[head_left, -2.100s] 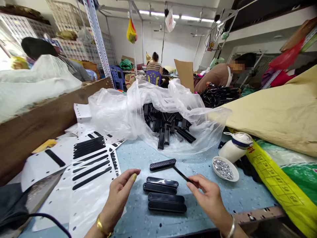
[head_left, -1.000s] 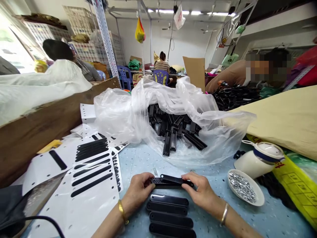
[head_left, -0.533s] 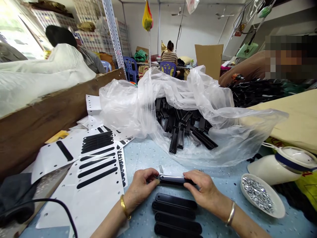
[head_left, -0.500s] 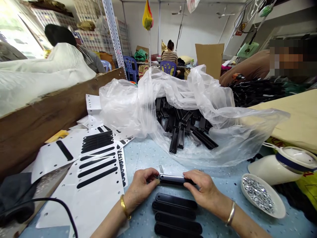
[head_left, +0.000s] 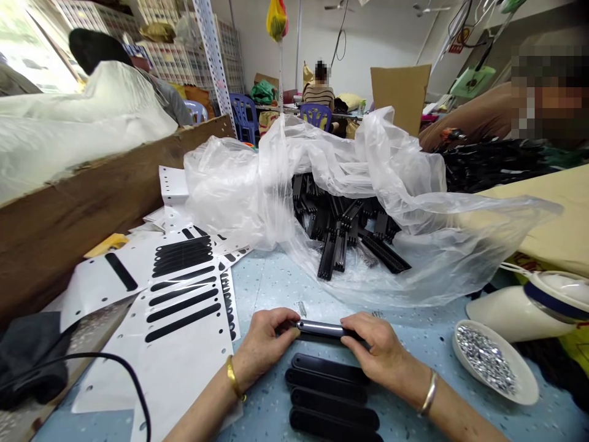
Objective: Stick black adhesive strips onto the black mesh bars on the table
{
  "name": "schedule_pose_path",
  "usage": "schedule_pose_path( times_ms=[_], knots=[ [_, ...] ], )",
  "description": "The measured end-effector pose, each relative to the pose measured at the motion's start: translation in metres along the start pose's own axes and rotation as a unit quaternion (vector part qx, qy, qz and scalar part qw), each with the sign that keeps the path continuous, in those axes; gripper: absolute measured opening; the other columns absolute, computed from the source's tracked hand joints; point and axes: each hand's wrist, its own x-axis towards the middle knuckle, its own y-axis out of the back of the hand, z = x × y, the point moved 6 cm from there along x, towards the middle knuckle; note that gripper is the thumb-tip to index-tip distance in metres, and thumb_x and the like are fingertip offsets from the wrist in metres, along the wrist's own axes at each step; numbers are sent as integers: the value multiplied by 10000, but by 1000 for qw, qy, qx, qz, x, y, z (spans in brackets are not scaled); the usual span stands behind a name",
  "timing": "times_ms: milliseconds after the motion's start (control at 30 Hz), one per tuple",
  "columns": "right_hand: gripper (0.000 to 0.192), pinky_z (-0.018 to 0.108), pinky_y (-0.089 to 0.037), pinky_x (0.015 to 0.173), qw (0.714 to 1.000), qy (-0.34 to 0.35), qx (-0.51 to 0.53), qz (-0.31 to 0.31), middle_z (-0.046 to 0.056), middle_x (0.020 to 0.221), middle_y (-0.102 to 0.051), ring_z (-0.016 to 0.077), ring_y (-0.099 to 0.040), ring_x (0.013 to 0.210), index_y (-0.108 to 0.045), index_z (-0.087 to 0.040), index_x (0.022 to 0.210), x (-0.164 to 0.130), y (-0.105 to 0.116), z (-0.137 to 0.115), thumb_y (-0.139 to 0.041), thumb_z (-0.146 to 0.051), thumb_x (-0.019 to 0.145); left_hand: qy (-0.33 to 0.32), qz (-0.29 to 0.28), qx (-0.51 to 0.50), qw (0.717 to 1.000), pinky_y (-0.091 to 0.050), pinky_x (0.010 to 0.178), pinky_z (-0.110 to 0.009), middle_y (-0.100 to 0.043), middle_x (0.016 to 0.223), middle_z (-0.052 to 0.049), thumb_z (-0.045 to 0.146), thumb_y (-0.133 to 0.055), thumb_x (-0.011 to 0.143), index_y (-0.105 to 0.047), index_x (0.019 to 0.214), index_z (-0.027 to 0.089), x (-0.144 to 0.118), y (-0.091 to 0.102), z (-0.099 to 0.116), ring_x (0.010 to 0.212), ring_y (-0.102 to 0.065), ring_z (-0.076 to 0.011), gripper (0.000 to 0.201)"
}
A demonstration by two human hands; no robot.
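Between both hands is a black plastic strip (head_left: 321,329) with rounded ends and a small hole near its left end. My left hand (head_left: 269,336) pinches that end between thumb and fingers. The other end is gripped by my right hand (head_left: 375,339), thumb below and fingers above. Just below lie several similar black strips (head_left: 334,417), stacked in a row on the blue speckled table (head_left: 262,393). Left of my left hand are white sheets (head_left: 184,368) bearing black strip-shaped stickers (head_left: 184,305).
A clear plastic bag (head_left: 230,190) spills black ribbed parts (head_left: 340,227) beyond my hands. At right stand a dish of small shiny metal pieces (head_left: 488,359) and a white lidded mug (head_left: 501,313). A wooden board (head_left: 92,202) and a black cable (head_left: 124,368) are at left. Other people sit around.
The view has shifted slightly. Both hands keep hold of the strip; its hole at the left end now shows more plainly, with my left fingertips a little off it.
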Motion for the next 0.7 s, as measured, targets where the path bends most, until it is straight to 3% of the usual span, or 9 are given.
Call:
schedule_pose_path(
  times_ms=[700],
  knots=[
    [115,326,-477,716,999,-23,8,-39,71,834,-641,192,-584,770,-641,-150,914,-1,-6,5,-538,-147,864,0,13,10,1000,-464,691,-262,-695,726,-8,233,-596,771,-735,959,178,0,2,2,690,-617,-157,240]
  ],
)
